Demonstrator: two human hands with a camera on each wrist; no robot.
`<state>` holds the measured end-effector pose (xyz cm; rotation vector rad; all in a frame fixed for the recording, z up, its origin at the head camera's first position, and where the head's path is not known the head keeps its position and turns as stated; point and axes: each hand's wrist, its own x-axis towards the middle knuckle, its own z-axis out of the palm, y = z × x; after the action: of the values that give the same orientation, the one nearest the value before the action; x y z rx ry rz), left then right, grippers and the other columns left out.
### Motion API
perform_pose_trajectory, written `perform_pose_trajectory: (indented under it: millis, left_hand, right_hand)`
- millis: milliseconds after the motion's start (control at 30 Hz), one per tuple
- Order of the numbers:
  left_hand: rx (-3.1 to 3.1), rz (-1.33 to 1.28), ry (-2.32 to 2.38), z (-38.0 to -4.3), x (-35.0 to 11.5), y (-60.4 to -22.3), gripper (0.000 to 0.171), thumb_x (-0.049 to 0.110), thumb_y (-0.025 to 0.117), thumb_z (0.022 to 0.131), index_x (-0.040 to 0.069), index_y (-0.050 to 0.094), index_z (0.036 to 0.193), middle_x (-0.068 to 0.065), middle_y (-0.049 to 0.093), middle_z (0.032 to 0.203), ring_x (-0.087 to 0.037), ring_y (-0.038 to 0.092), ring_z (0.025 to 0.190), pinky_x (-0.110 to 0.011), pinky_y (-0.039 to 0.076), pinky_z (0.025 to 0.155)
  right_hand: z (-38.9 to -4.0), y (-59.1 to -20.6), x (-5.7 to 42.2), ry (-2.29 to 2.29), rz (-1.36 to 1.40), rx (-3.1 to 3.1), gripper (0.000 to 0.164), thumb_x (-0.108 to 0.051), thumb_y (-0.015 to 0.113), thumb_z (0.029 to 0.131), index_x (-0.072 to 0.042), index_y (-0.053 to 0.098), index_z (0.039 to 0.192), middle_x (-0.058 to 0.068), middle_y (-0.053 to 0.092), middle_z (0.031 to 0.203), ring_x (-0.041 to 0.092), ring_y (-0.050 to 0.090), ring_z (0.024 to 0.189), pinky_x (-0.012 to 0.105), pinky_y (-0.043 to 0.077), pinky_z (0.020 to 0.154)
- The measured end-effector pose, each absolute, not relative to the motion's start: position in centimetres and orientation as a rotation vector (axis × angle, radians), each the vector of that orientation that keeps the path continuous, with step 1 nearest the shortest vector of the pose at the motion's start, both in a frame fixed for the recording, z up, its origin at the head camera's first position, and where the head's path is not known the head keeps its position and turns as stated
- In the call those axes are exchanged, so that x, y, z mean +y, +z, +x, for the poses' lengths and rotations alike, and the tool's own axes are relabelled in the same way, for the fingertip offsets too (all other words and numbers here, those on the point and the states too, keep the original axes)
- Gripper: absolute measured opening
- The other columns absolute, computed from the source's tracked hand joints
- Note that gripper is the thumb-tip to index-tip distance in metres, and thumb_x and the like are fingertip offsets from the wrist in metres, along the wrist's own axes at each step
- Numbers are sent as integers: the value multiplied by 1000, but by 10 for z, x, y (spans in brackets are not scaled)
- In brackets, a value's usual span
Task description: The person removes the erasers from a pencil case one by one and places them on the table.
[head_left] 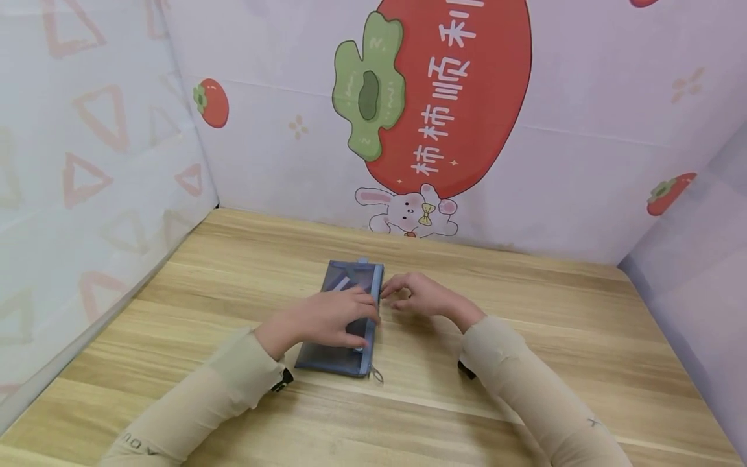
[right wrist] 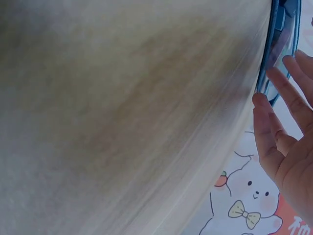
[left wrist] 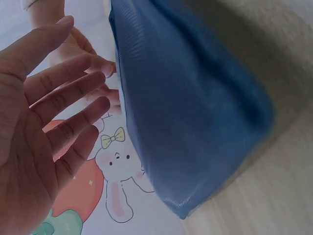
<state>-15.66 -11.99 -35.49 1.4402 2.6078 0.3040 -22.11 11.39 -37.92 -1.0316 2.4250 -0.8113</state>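
A pale left wall [head_left: 87, 130] printed with pink triangles borders the wood-grain worktop [head_left: 525, 285], meeting it along a long slanting edge, and a broad strip of wood runs between that edge and a see-through bluish pouch [head_left: 335, 355]. The pouch lies flat, a little left of the middle of the worktop, its long sides running towards the back wall [head_left: 583, 168], with wood visible between its far short edge and that wall. The person's left hand [head_left: 329, 319] reaches across it from the left side, its grip spread, thumb and fingers apart and gently bent; whether the fingertips touch the pouch cannot be told. A lighter blue zip strip [head_left: 367, 360] forms the right-hand long edge, and a thin pull loop [head_left: 377, 375] sticks out past the near right corner onto the wood. Just beside the far half of that edge is the right hand [head_left: 425, 295], its grip loosely spread, fingers curving towards the zip; contact there cannot be told either. Further right, beyond the right sleeve [head_left: 525, 383], a wide stretch of wood reaches the right wall [head_left: 700, 259].
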Motion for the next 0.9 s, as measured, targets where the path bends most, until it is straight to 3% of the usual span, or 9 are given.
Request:
perform_pose_trajectory:
  millis: [100, 233, 433, 733, 900]
  left_hand:
    - [2587, 1427, 312, -159, -118, -359, 41, 39, 69, 91, 15, 67, 125, 3, 65, 127, -15, 53, 119, -35, 46, 103]
    - [2573, 1429, 290, -163, -114, -363, 41, 39, 68, 92, 17, 67, 126, 5, 66, 128, -13, 51, 110, -30, 47, 92]
    - [2584, 1394, 251, -166, -111, -363, 42, 40, 68, 91, 18, 67, 127, 6, 68, 124, -11, 45, 95, -24, 38, 76]
    - [2671, 1388, 249, -169, -115, -364, 47, 46, 65, 92, 17, 66, 129, 3, 66, 124, -14, 52, 105, -33, 49, 89]
    - [2735, 1430, 299, -171, -120, -360, 42, 47, 65, 92, 15, 71, 118, 3, 64, 116, -14, 53, 101, -33, 50, 87]
  right_hand:
    - [-223, -380, 112, -782, -1023, 2406, 28, -6, 63, 93, -7, 70, 120, 11, 65, 131, 29, 58, 126, 50, 43, 108]
    - [-223, -381, 110, -772, -1001, 2385, 29, -6, 63, 93, -9, 71, 121, 10, 64, 134, 29, 56, 130, 51, 40, 111]
    - [-223, -384, 107, -782, -1001, 2338, 31, -4, 63, 92, -11, 70, 122, 8, 64, 134, 27, 54, 132, 52, 37, 114]
    - [-222, -382, 107, -668, -1109, 2370, 33, -11, 65, 92, -11, 69, 124, 7, 59, 139, 28, 50, 127, 52, 35, 112]
    - [-220, -380, 107, -640, -1066, 2396, 32, -12, 65, 92, -11, 69, 123, 6, 58, 139, 25, 45, 117, 49, 37, 105]
